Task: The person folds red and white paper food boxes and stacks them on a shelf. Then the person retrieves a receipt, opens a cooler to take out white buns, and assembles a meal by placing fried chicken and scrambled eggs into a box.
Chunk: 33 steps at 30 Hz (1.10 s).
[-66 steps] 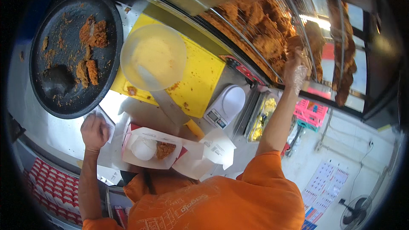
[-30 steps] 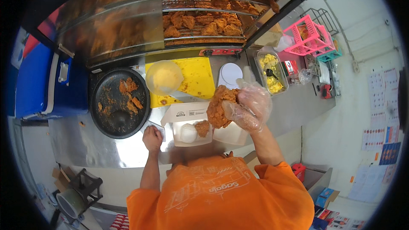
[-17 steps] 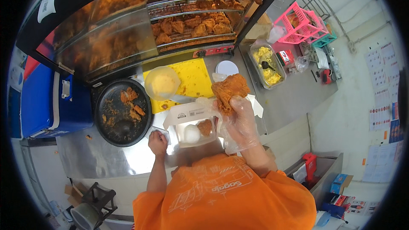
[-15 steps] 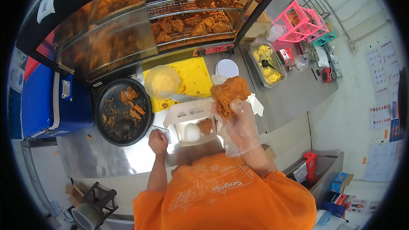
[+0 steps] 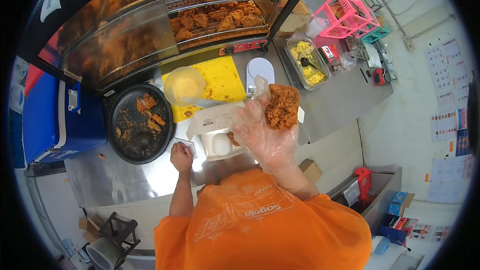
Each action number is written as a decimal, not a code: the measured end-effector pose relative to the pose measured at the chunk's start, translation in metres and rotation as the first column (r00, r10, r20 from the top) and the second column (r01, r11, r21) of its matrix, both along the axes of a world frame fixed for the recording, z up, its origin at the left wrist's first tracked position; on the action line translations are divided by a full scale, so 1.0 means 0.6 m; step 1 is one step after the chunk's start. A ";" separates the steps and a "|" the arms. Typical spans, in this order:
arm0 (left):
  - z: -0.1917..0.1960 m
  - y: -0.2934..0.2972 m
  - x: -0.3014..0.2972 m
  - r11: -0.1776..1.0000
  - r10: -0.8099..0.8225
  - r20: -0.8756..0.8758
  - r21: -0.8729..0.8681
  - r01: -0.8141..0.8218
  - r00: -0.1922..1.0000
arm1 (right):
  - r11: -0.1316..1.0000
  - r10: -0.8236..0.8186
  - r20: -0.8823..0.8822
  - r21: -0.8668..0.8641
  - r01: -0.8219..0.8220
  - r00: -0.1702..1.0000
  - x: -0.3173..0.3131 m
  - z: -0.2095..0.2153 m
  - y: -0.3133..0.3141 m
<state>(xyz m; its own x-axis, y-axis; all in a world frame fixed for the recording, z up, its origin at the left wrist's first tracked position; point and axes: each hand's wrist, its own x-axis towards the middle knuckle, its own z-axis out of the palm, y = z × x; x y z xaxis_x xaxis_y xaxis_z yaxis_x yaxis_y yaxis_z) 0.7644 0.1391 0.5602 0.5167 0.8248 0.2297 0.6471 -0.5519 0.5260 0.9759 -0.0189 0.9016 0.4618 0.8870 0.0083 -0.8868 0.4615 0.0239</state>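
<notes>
Right hand [image 5: 265, 132] in a loose clear plastic glove, forearm raised from the orange-shirted torso [image 5: 260, 225], palm up toward the head camera, fingers curled around a large golden-brown piece of fried chicken [image 5: 282, 106]. Piece is held in the air above the right side of an open white cardboard meal box [image 5: 217, 130] on the steel counter [image 5: 115, 180].

Left hand [image 5: 181, 156] bare, arm straight down, hand closed in a loose fist resting on the counter, just left of the box. Holding nothing I can make out.

Box holds a white rice mound [image 5: 221, 144] and a smaller fried piece, mostly hidden behind the glove.

Further out: round black pan [image 5: 141, 122] with crumbs, clear plastic bowl [image 5: 184, 86] over a yellow cutting board [image 5: 222, 77], white round scale [image 5: 260, 69]. Farthest: glass warming cabinet [image 5: 220, 15] with racks of fried chicken.
</notes>
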 end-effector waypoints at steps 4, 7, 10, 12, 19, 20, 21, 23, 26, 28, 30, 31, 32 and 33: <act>-0.002 0.003 0.002 1.000 -0.014 0.008 0.017 0.014 1.000 | 0.994 -0.061 -0.022 0.085 0.062 0.998 -0.007 -0.004 -0.001; -0.002 -0.003 0.005 1.000 -0.024 0.052 0.010 0.023 0.998 | 0.991 -0.130 0.110 -0.016 0.132 0.985 0.015 -0.054 -0.037; 0.005 -0.002 -0.007 0.999 0.002 0.049 -0.052 0.000 0.999 | 0.548 0.090 0.764 -0.574 0.609 0.639 0.052 -0.080 -0.113; 0.008 -0.012 -0.019 0.990 0.047 0.089 -0.136 -0.034 0.995 | 0.146 0.597 0.692 -0.590 0.794 0.405 0.083 -0.123 -0.171; 0.017 -0.029 0.010 0.767 0.053 0.295 -0.623 0.150 0.954 | -0.090 0.903 0.334 -0.469 0.878 0.271 0.130 -0.391 -0.288; 0.005 -0.031 0.009 0.710 0.068 0.304 -0.684 0.168 0.950 | -0.074 0.918 0.333 -0.392 0.917 0.216 0.128 -0.403 -0.279; 0.012 -0.036 0.010 0.703 0.037 0.323 -0.680 0.205 0.946 | -0.038 0.935 0.292 -0.487 0.872 0.204 0.131 -0.393 -0.264; -0.012 -0.041 0.009 0.580 0.081 0.420 -0.757 0.300 0.904 | 0.020 0.964 0.212 -0.659 0.752 0.160 0.151 -0.362 -0.244; 0.023 -0.062 0.039 0.663 -0.025 0.238 -0.723 0.195 0.971 | 0.188 0.972 0.234 -0.689 0.700 -0.032 0.186 -0.360 -0.261; 0.030 -0.070 0.057 0.618 -0.060 0.239 -0.754 0.224 0.969 | -0.011 1.000 -0.004 -0.626 0.780 0.011 0.194 -0.379 -0.262; 0.039 -0.079 0.072 0.620 -0.124 0.249 -0.736 0.271 0.960 | -0.188 0.976 -0.185 -0.473 0.861 0.111 0.200 -0.386 -0.258; 0.045 -0.084 0.075 0.640 -0.166 0.232 -0.714 0.284 0.958 | -0.212 0.970 -0.197 -0.404 0.890 0.142 0.201 -0.383 -0.263; 0.060 -0.088 0.079 0.663 -0.201 0.212 -0.689 0.292 0.956 | -0.227 0.965 -0.204 -0.333 0.915 0.165 0.204 -0.376 -0.262; 0.073 -0.092 0.080 0.686 -0.232 0.188 -0.664 0.298 0.954 | -0.154 0.984 -0.134 -0.276 0.949 0.121 0.208 -0.356 -0.260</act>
